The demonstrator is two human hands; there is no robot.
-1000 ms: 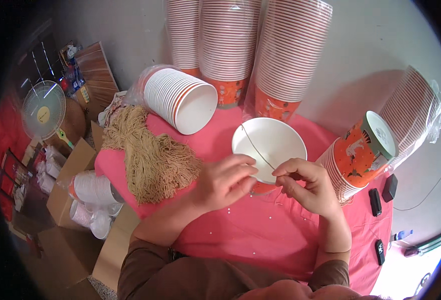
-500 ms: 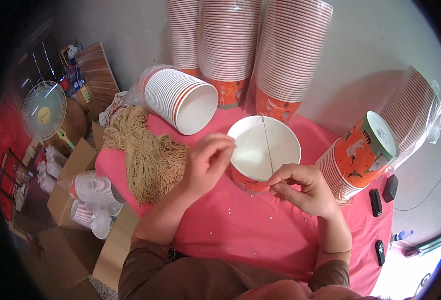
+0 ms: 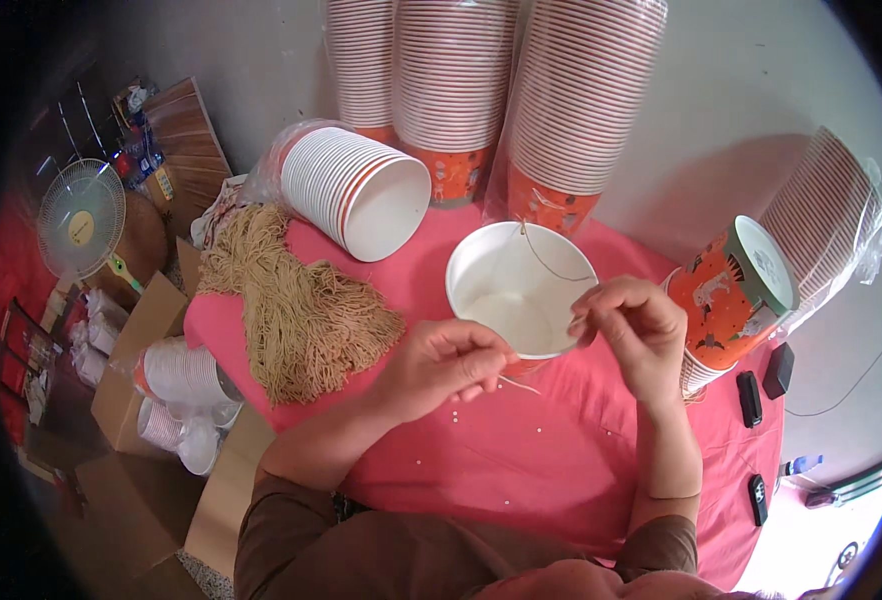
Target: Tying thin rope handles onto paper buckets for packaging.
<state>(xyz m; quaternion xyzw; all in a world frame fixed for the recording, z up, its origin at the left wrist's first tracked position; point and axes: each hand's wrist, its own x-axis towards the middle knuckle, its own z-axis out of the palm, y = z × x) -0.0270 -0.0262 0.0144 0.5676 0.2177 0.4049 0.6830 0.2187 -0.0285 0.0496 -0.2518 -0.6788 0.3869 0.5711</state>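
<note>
A white-lined paper bucket (image 3: 506, 285) with an orange printed outside stands upright in front of me. A thin brown string (image 3: 546, 265) runs from its far rim across the opening to my right hand (image 3: 636, 335), which pinches it at the right near rim. My left hand (image 3: 451, 370) is closed in a pinch by the near left rim. A short light string end (image 3: 519, 384) shows beside its fingertips, outside the bucket; what lies between those fingers is hidden. Left of the bucket lies a thick bundle of tan strings (image 3: 301, 320).
Tall wrapped stacks of buckets (image 3: 581, 110) stand behind. A stack on its side (image 3: 356, 190) lies at the back left. An upside-down orange bucket stack (image 3: 726, 295) stands at right, with small black devices (image 3: 749, 400) nearby. Small white bits dot the pink tablecloth (image 3: 521, 480). Cardboard boxes (image 3: 151, 350) and a fan (image 3: 83, 220) are at left.
My left hand has moved from the left rim towards me and right, into a pinch. My right hand has risen to the right rim, and the string has gone from taut to slack and curved.
</note>
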